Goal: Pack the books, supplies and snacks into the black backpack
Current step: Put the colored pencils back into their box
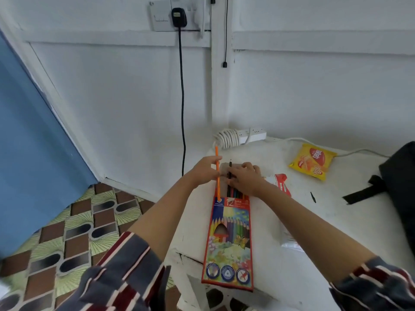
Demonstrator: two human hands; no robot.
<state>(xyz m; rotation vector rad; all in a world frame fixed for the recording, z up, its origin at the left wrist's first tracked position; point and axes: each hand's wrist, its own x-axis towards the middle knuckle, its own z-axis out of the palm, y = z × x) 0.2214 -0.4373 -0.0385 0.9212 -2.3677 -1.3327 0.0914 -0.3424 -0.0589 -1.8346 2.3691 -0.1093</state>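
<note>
White panelled wall (112, 90), patterned floor (74, 232)

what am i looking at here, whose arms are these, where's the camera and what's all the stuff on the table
There is no machine here. A person wears one wide-angle camera on the head, looking forward and down, so the two arms in striped sleeves are their own.

The left hand pinches a long orange pencil. Its lower end is in the open top of a colourful cardboard box of coloured pencils, which lies on the white table. The right hand lies over the box's open end and seems to pinch a black pencil.

Further right lie a yellow snack packet, a red-and-white wrapper and, at the picture's edge, the black backpack. A white power strip sits by the wall.
</note>
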